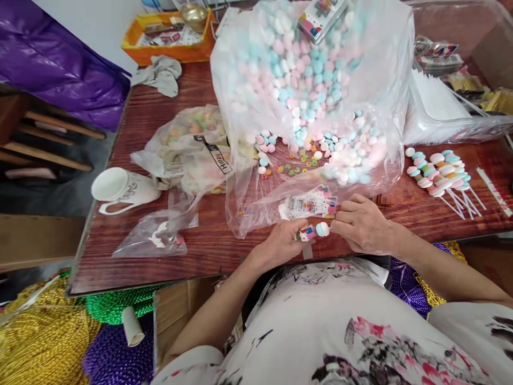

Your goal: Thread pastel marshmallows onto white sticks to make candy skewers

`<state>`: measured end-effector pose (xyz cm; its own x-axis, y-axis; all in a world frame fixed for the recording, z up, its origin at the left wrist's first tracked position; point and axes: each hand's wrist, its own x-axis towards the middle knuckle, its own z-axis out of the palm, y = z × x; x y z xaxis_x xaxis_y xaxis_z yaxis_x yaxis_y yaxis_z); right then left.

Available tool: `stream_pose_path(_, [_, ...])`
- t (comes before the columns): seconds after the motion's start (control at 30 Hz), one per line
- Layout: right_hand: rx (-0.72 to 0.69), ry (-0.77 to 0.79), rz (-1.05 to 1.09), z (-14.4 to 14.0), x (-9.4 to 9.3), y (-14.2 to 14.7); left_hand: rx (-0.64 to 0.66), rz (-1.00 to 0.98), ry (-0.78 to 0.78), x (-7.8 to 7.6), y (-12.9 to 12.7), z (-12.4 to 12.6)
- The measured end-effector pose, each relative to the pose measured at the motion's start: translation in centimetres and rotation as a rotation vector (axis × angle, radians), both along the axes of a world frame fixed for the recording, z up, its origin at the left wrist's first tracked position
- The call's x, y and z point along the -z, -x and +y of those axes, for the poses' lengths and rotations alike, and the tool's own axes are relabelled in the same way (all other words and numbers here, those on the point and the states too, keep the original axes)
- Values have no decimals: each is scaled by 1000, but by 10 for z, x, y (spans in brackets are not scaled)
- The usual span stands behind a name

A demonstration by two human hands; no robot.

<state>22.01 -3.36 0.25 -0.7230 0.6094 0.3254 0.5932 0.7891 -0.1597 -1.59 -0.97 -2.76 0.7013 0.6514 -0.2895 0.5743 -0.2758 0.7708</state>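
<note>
Near the table's front edge, my left hand (280,241) is closed around a marshmallow skewer (322,229). A pale blue and white end and a colourful printed piece show past the fingers; the rest is hidden in the hand. My right hand (363,224) is closed beside the skewer's marshmallow end, fingertips pinched together. What those fingertips hold, if anything, is too small to tell. Just beyond both hands lie printed cards (306,203) on clear plastic. Behind them a large clear bag (248,107) spreads open with pink, blue and white marshmallows (316,69) and coloured cereal rings (306,159).
Finished-looking skewers (441,171) lie at the right, below a clear tub (425,131) of white sticks. To the left are a white mug (120,187), a tied bag (184,139) and a small clear bag (152,238). An orange box (168,51) stands behind.
</note>
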Motion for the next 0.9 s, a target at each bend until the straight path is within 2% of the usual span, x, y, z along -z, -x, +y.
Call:
stream_pose_path(0.07, [32,94,-28,2,1,7,-24,89,-191,6,-5,-5])
stream_pose_path(0.13, [55,155,-56,4,1,12,4,153,-317,9,-7,-9])
stream_pose_path(0.2, [46,128,-75,7,-2,13,23,185,-378,11,-5,-9])
stream_pose_path(0.3, [43,2,-31,9,-10,9,-6,197,-377,9,3,-7])
stream_pose_path(0.47, [13,-80,14,6,-19,9,-38,93,-269,5,10,-5])
stream_pose_path(0.7, [-96,-106,-25,1,-4,32,12,-43,-136,-3,-5,-9])
stream_pose_path(0.8, [-81,-112,-34,-2,1,29,48,-125,36,-14,3,1])
stream_pose_path(0.9, [-41,-144,-19,-6,-3,19,151,-244,319,-21,16,13])
